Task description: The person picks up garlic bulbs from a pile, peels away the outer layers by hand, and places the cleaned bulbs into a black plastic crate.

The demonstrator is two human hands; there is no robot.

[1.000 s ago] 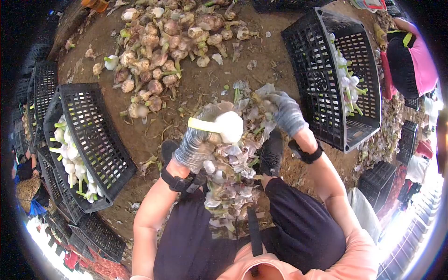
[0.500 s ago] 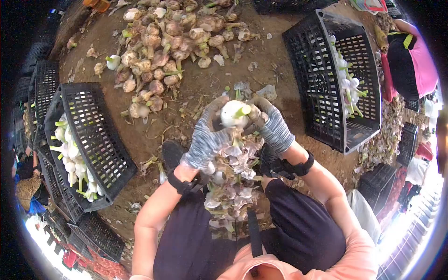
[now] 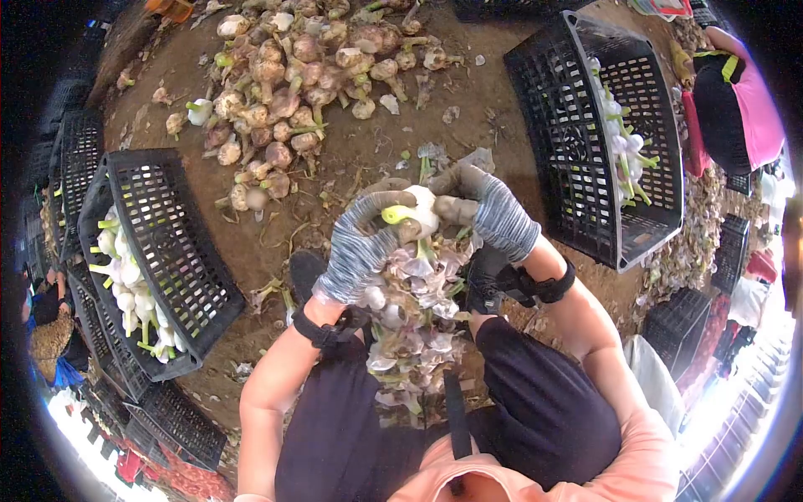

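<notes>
A peeled white garlic bulb with a cut green stem is held between my two gloved hands. My left hand is closed round its left side, the stem end pointing out toward that hand. The fingers of my right hand press against the bulb's right side. Both gloves are grey-striped with dirty brown fingers. Below the bulb, a heap of loose garlic skins lies between my legs.
Unpeeled garlic is piled ahead on the dirt floor. One black crate with cleaned bulbs stands at left, another black crate at right. A person in pink is at far right, beside scattered skins.
The garlic bulb has been turned, so its stem now points left instead of right. My right fingers have shifted to its right side.
</notes>
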